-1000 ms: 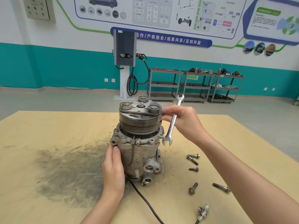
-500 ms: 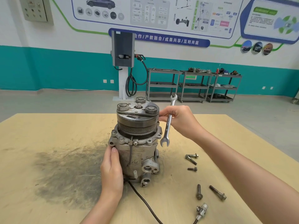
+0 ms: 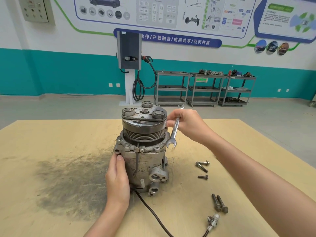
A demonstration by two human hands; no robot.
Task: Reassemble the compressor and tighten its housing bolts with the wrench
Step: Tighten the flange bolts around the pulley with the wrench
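Note:
The grey compressor [image 3: 145,161] stands upright in the middle of the wooden table, its dark ribbed pulley [image 3: 144,124] on top. My left hand [image 3: 117,178] rests flat against the left side of its housing, fingers straight. My right hand [image 3: 186,124] grips a silver open-end wrench [image 3: 174,132] by the shaft, right beside the pulley. The wrench's lower jaw hangs next to the flange at the housing's right edge. Several loose bolts lie on the table to the right: a pair [image 3: 202,165], a short one [image 3: 203,177] and two long ones [image 3: 219,203].
A black cable [image 3: 153,214] runs from the compressor's base toward me and ends in a white connector [image 3: 212,221]. A dark grease stain [image 3: 71,183] covers the table [image 3: 51,137] to the left. Metal carts [image 3: 205,89] and a charging post [image 3: 130,65] stand far behind.
My right hand has brought the wrench slightly closer to the pulley and lower along the flange. The two long bolts have rolled together. My left hand stays on the housing.

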